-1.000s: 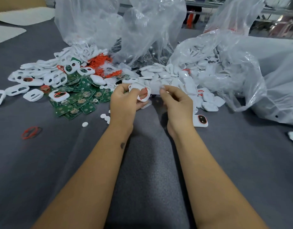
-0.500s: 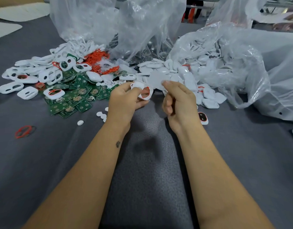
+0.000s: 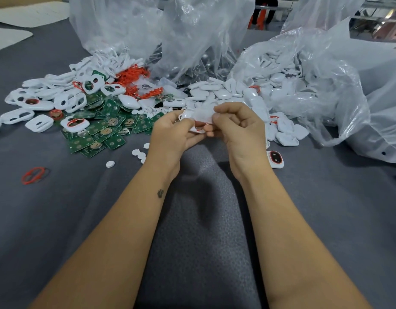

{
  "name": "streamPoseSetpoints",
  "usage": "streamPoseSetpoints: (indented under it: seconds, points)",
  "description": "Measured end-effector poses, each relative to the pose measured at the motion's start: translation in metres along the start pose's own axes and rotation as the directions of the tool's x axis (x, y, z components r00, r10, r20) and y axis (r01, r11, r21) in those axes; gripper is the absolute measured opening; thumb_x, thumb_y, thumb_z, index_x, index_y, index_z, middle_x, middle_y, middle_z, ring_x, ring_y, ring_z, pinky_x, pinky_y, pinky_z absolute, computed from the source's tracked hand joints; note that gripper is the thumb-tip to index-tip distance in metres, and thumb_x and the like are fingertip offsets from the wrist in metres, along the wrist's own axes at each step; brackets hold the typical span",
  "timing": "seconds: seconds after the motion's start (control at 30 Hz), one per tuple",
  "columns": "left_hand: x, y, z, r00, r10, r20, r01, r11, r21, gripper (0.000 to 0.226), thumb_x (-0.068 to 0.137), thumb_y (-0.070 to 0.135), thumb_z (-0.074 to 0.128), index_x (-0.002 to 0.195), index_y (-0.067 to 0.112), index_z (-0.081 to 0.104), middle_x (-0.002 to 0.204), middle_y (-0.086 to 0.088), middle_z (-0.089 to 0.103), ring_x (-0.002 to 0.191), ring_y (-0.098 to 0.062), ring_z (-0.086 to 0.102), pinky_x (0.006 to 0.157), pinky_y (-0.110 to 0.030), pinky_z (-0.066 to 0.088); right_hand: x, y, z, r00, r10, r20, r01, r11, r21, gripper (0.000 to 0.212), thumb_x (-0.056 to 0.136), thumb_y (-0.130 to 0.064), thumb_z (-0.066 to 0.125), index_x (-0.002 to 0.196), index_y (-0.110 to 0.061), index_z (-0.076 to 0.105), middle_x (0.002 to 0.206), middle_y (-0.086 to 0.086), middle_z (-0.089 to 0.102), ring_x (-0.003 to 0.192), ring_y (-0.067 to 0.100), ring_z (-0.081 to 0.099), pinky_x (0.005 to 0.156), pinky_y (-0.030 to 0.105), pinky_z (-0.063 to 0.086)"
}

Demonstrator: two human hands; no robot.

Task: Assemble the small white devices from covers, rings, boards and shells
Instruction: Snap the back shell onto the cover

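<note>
Together, hands (image 3: 207,128) pinching blurred white cover (image 3: 198,114)

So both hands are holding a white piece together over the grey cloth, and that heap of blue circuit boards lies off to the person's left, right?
Nearly. The head view shows the left hand and right hand gripping a white piece together over the grey cloth, but the circuit boards heaped on the person's left are green, not blue.

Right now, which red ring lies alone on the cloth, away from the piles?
The red ring at far left, nearest the camera: it lies by itself on the grey cloth, while the other rings sit heaped by the bags or fitted in white covers.
</note>
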State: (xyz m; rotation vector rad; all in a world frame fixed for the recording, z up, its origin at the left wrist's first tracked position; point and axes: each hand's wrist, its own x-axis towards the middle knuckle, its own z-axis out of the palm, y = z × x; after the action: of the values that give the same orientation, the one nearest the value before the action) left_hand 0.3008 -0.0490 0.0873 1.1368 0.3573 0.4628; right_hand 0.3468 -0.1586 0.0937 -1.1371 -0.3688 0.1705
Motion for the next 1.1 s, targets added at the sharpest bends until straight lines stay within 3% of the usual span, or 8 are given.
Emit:
streamPoseSetpoints:
  seconds: [0.17,0.33,0.53,0.67,0.8,0.87,1.0,1.1]
  points:
    - [0.001,0.001,-0.001,1.000,-0.011,-0.016,0.010,0.999,-0.033,0.022,0.094,-0.005,0.044,0.100,0.003,0.063,0.092,-0.015,0.075,0.083,-0.025,0.074,0.071,-0.030,0.060,0.000,0.000,-0.001,0.999,-0.047,0.020,0.048,0.997,-0.057,0.029,0.085,0.013,0.059,0.102,-0.010,0.057,0.067,0.008,0.063,0.062,0.022,0.063,0.063,0.030,0.055]
    - [0.000,0.002,-0.003,1.000,-0.019,-0.006,0.018,0.998,-0.055,0.019,0.095,-0.003,0.046,0.097,0.005,0.062,0.088,-0.012,0.075,0.082,-0.023,0.073,0.071,-0.028,0.059,-0.001,-0.002,0.000,1.000,-0.025,0.015,0.025,0.999,-0.038,0.020,0.087,0.012,0.058,0.093,-0.007,0.061,0.062,0.005,0.064,0.054,0.016,0.064,0.056,0.024,0.053]
    - [0.001,0.003,-0.004,0.998,-0.059,0.024,0.062,0.985,-0.158,0.016,0.093,-0.001,0.050,0.091,0.007,0.064,0.082,-0.010,0.075,0.080,-0.022,0.073,0.069,-0.025,0.058,-0.001,-0.004,0.000,0.999,-0.038,-0.018,0.038,0.999,-0.020,0.016,0.090,0.006,0.058,0.093,-0.010,0.059,0.064,0.001,0.068,0.060,0.013,0.067,0.057,0.022,0.053]
    - [0.003,0.002,-0.003,0.995,-0.096,0.025,0.099,0.975,-0.199,0.022,0.094,-0.002,0.049,0.101,0.011,0.065,0.087,-0.009,0.076,0.081,-0.023,0.074,0.067,-0.026,0.058,-0.001,-0.004,-0.002,0.998,-0.043,-0.049,0.041,0.998,-0.056,0.011,0.089,0.001,0.062,0.084,-0.008,0.063,0.070,0.007,0.069,0.064,0.015,0.066,0.057,0.022,0.053]
    - [0.002,0.002,-0.005,0.994,-0.089,0.064,0.098,0.983,-0.155,0.025,0.095,-0.001,0.048,0.102,0.014,0.065,0.089,-0.008,0.076,0.082,-0.022,0.074,0.067,-0.024,0.057,-0.001,-0.006,-0.004,0.996,-0.039,-0.083,0.031,0.995,-0.096,0.011,0.086,0.000,0.066,0.078,-0.008,0.067,0.063,0.000,0.066,0.056,0.011,0.061,0.054,0.021,0.049]
    - [0.001,0.002,-0.005,0.993,-0.089,0.075,0.098,0.986,-0.136,0.024,0.095,-0.001,0.048,0.103,0.014,0.065,0.089,-0.009,0.076,0.081,-0.022,0.074,0.067,-0.023,0.057,-0.001,-0.009,-0.004,0.999,0.013,-0.045,-0.014,1.000,-0.024,0.012,0.086,0.000,0.065,0.077,-0.007,0.067,0.059,-0.001,0.064,0.051,0.010,0.057,0.052,0.020,0.047]
    - [0.003,0.001,-0.005,0.994,-0.086,0.071,0.095,0.988,-0.124,0.025,0.094,-0.001,0.052,0.113,0.008,0.064,0.096,-0.012,0.074,0.082,-0.020,0.073,0.069,-0.024,0.057,-0.004,-0.014,-0.004,0.971,0.173,0.165,-0.203,0.960,0.191,0.006,0.076,-0.009,0.066,0.072,-0.008,0.071,0.060,0.002,0.064,0.048,0.008,0.054,0.049,0.016,0.046]
    - [0.003,0.000,-0.006,0.992,-0.064,0.105,0.075,0.992,-0.106,0.029,0.091,0.003,0.059,0.119,0.004,0.063,0.095,-0.010,0.074,0.078,-0.017,0.072,0.071,-0.025,0.057,-0.007,-0.015,-0.004,0.943,0.193,0.270,-0.257,0.939,0.228,0.013,0.073,-0.012,0.064,0.066,-0.011,0.074,0.060,0.002,0.064,0.046,0.007,0.053,0.049,0.015,0.046]
